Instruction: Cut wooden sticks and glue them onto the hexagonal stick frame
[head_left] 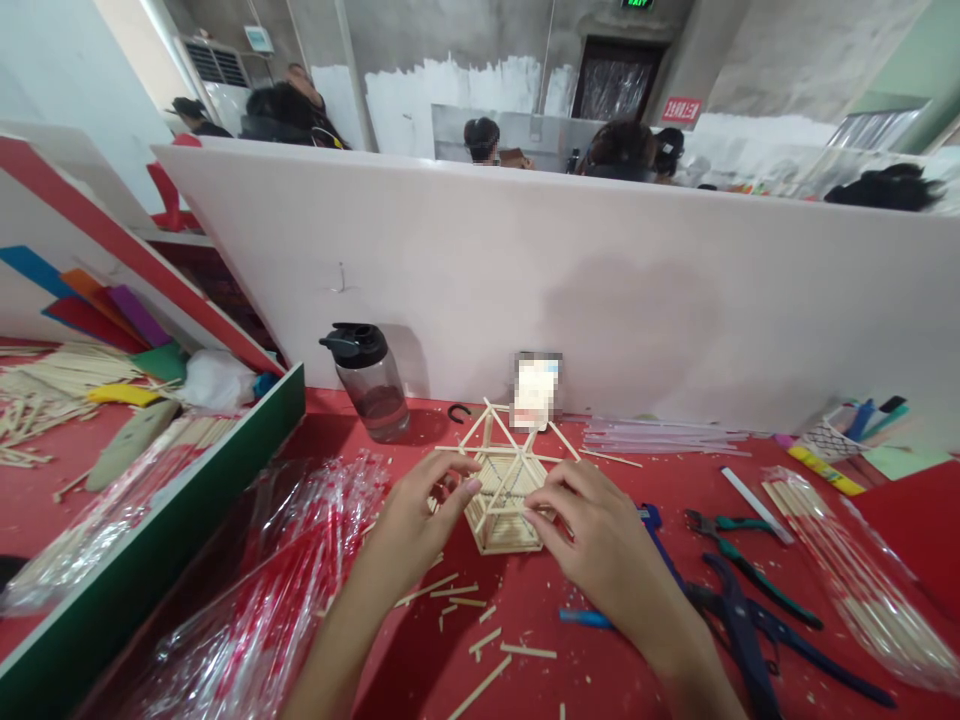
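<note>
A small house-like model of thin wooden sticks [504, 547] stands on the red table, with a slatted hexagonal base and a pointed open frame above it. At its left side is my left hand [421, 505], thumb and forefinger bent close together on the frame. My right hand [589, 510] pinches the frame from the right, thumb against forefinger. The fingers partly cover the sticks they touch. Short cut stick pieces [459, 597] lie in front of the model. Behind it a phone [535, 392] leans on the white partition.
A water bottle [373, 390] stands at the back left. Clear plastic wrapping [255, 570] lies near the green-edged divider [187, 530]. To the right are green-handled cutters [765, 580], blue-handled pliers [739, 630], a blue pen [585, 618] and packed sticks [847, 570].
</note>
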